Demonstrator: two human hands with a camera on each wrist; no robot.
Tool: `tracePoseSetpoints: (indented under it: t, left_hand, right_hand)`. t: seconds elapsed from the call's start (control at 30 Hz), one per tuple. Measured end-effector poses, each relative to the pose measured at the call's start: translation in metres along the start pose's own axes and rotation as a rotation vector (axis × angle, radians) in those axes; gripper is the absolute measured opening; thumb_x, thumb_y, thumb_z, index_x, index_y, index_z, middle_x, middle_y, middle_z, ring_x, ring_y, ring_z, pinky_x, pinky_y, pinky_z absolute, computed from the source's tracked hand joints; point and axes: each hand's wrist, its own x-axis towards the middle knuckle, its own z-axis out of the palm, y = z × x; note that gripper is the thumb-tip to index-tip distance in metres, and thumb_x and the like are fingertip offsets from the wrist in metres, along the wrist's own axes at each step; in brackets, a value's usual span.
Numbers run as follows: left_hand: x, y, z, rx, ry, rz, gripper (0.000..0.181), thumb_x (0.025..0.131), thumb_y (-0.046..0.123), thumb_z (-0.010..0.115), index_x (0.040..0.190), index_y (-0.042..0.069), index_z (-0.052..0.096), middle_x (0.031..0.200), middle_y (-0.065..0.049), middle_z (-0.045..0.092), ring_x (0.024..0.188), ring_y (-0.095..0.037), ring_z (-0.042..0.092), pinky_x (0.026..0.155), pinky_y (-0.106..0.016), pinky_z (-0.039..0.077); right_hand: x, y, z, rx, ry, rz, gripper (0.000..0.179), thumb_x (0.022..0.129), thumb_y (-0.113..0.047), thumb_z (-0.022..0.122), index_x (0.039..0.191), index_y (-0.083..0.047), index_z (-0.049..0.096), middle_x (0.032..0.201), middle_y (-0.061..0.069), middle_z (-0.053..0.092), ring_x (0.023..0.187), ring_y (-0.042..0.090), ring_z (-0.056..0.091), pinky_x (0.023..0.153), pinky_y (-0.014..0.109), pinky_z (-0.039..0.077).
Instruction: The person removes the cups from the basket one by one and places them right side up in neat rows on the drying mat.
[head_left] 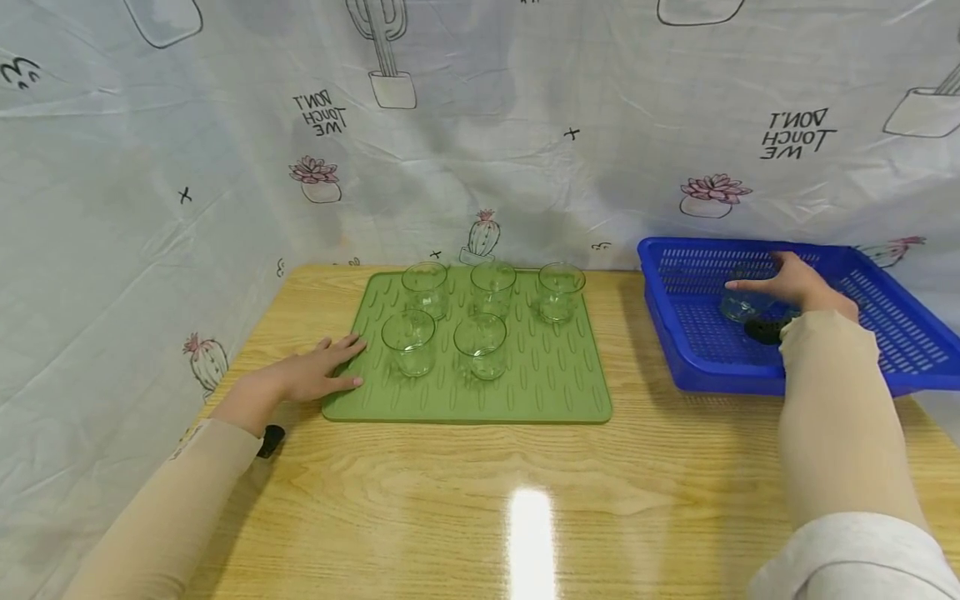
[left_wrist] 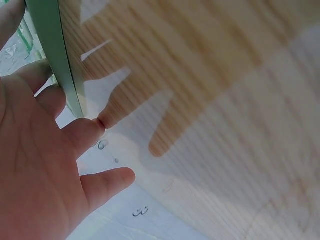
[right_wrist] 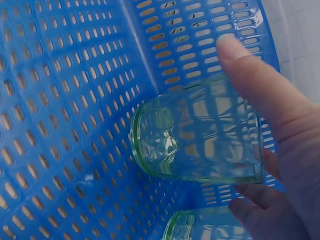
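Observation:
In the head view my left hand [head_left: 315, 372] spreads its fingers at the left edge of a ribbed green drying mat [head_left: 555, 392]. The left wrist view shows some fingertips of that hand [left_wrist: 40, 150] by the mat's edge [left_wrist: 59, 50]. Several clear glass cups stand on the mat, among them a front-left cup [head_left: 412, 358] and a front-right cup [head_left: 483, 360]. My right hand [head_left: 810, 287] reaches into a blue plastic basket [head_left: 712, 381]. Its thumb and fingers are spread around the rim of a cup lying on its side [right_wrist: 195, 135]; firm contact is unclear.
Another glass cup [right_wrist: 205, 225] lies beside that one in the basket. The basket stands at the table's right, apart from the mat. A patterned white curtain [head_left: 525, 150] hangs behind and to the left of the wooden table [head_left: 420, 492].

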Motion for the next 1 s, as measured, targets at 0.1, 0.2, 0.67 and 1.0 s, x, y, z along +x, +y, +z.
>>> tracePoseSetpoints:
  t: [0.1,0.2,0.67,1.0]
  left_hand:
    - [-0.001,0.000,0.000,0.004,-0.004,-0.001,0.086,0.105,0.051,0.055,0.165,0.005,0.015,0.169,-0.023,0.001,0.148,-0.058,-0.008,0.104,-0.085,0.009]
    - [-0.001,0.000,0.000,0.006,-0.005,0.000,0.086,0.105,0.051,0.054,0.165,0.005,0.015,0.169,-0.022,0.001,0.148,-0.057,-0.008,0.105,-0.085,0.011]
    - [-0.002,0.003,-0.003,0.013,-0.001,-0.002,0.084,0.105,0.050,0.055,0.165,0.005,0.016,0.169,-0.022,0.002,0.148,-0.057,-0.006,0.106,-0.084,0.010]
    - [-0.004,0.007,-0.007,0.001,-0.024,-0.023,0.084,0.105,0.050,0.055,0.165,0.005,0.016,0.170,-0.022,0.001,0.148,-0.057,-0.007,0.105,-0.084,0.009]
  right_hand:
    - [0.002,0.002,0.000,0.002,-0.031,0.008,0.131,0.091,-0.057,0.072,0.152,0.014,-0.019,0.154,0.047,-0.009,0.140,0.068,0.001,0.110,0.077,0.016]
    - [0.003,0.004,0.000,0.003,-0.061,0.012,0.134,0.090,-0.056,0.073,0.150,0.013,-0.025,0.153,0.047,-0.015,0.140,0.068,-0.004,0.110,0.078,0.014]
    - [0.008,0.016,0.000,-0.070,-0.153,0.022,0.132,0.092,-0.062,0.067,0.142,0.032,-0.011,0.136,0.054,0.021,0.106,0.051,0.038,0.083,0.056,0.044]
    - [0.018,0.015,0.000,-0.041,-0.151,0.008,0.122,0.092,-0.056,0.071,0.145,0.032,0.005,0.137,0.055,0.027,0.116,0.065,0.042,0.098,0.068,0.044]
